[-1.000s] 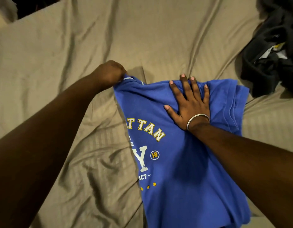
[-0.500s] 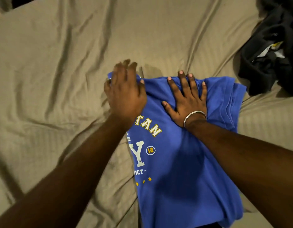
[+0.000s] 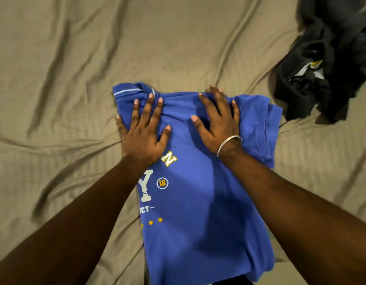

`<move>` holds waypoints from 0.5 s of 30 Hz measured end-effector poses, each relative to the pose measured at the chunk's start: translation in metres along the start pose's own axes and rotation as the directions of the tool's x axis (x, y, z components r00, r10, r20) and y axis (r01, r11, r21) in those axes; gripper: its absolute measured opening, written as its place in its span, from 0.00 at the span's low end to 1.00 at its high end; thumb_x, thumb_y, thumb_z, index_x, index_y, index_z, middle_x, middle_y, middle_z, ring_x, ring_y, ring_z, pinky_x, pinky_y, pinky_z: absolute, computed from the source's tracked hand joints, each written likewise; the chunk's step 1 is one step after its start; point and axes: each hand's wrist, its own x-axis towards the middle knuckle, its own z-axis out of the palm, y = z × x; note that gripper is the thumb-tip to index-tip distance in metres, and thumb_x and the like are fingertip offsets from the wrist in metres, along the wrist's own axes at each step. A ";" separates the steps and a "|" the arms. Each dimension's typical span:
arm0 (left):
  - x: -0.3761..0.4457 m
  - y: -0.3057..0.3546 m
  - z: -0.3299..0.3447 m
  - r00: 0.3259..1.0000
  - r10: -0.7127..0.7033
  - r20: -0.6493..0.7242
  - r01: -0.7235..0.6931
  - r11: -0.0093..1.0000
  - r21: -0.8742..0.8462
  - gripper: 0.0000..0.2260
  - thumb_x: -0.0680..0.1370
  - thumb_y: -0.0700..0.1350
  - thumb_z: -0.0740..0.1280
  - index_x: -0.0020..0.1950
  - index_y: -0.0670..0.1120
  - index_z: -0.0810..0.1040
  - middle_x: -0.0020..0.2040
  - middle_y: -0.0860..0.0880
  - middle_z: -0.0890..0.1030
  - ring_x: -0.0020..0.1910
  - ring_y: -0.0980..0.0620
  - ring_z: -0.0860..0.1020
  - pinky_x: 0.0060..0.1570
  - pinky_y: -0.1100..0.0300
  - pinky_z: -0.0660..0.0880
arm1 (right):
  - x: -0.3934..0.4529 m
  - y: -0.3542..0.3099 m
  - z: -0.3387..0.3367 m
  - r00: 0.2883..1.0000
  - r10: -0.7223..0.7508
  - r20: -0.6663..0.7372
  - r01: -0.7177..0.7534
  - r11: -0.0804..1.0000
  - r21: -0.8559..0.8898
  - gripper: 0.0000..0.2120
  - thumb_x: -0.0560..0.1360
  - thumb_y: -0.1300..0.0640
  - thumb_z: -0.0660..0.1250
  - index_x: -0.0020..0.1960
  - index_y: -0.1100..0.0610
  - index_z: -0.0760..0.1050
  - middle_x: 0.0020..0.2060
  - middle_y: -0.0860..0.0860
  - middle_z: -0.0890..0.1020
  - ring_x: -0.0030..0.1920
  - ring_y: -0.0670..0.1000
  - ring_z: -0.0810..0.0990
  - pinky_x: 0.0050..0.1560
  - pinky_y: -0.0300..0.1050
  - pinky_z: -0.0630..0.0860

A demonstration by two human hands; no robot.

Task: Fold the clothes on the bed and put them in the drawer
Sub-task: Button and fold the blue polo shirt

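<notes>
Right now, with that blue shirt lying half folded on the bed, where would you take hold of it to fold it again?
Probably at the far edge of the blue shirt, where the left hand and right hand press it flat. It lies as a long strip running toward the person, so pinching both far corners from above and drawing them toward the near hem should halve it.

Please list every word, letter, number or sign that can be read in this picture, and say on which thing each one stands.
"N": yellow-edged white letter on the blue shirt, beside the left hand, which covers the rest of the word.
"Y": big white letter, same shirt.
"12": yellow number in a white ring, same shirt.
"CT-": end of a partly folded-under word, above yellow stars.
Tag on the dark clothes: too small to read.
</notes>
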 end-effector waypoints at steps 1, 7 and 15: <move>0.000 0.001 0.001 1.000 0.001 -0.009 -0.001 1.000 -0.005 0.30 0.80 0.64 0.49 0.80 0.59 0.46 0.81 0.59 0.45 0.80 0.53 0.43 0.73 0.32 0.43 | -0.003 0.003 -0.010 0.988 0.010 -0.154 -0.003 0.999 0.047 0.23 0.76 0.45 0.66 0.67 0.54 0.75 0.69 0.58 0.72 0.70 0.57 0.70 0.68 0.59 0.66; 0.000 0.002 0.006 1.000 -0.002 -0.026 0.002 1.000 -0.014 0.31 0.79 0.64 0.48 0.81 0.58 0.46 0.81 0.59 0.45 0.80 0.53 0.43 0.72 0.33 0.42 | -0.031 0.017 -0.058 0.589 0.776 -0.225 -0.808 0.571 -0.142 0.41 0.65 0.36 0.73 0.70 0.57 0.66 0.66 0.58 0.70 0.65 0.62 0.68 0.57 0.59 0.69; 0.002 0.003 0.008 0.999 0.014 -0.032 -0.013 1.000 0.012 0.31 0.79 0.64 0.48 0.81 0.57 0.46 0.81 0.58 0.46 0.80 0.52 0.45 0.72 0.32 0.43 | -0.030 0.029 -0.078 0.509 0.860 0.023 -0.842 0.493 0.218 0.22 0.66 0.47 0.78 0.54 0.60 0.80 0.50 0.58 0.84 0.52 0.63 0.81 0.47 0.49 0.76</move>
